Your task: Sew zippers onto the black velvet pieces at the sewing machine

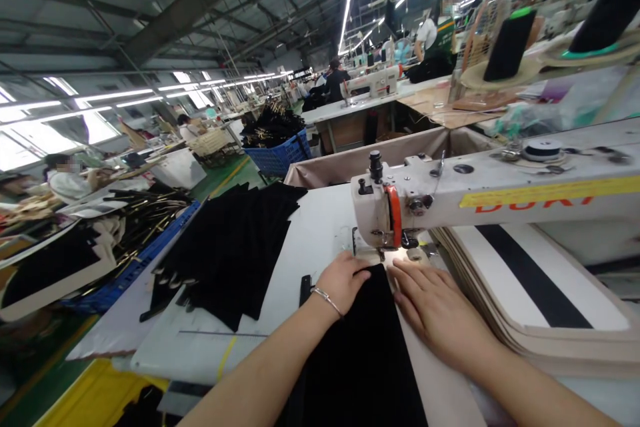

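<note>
A black fabric panel [363, 353] lies under the needle area of a white sewing machine [380, 207], its far end at the presser foot. My left hand [340, 283], a silver bracelet on its wrist, rests on the panel's left side with fingers reaching toward the foot and the thumb apart. On the right, my right hand [433, 300] lies flat with fingers stretched forward, on a pale beige piece [425, 360] beside the black panel's right edge. The fingertips of both hands are close to the presser foot.
A pile of black fabric pieces [235, 240] covers the table's left side. Right of my right hand is a stack of beige-edged panels with a black stripe [535, 280]. Blue crates [280, 157] and a yellow bin [100, 393] stand left. Thread cones [510, 47] rise behind the machine.
</note>
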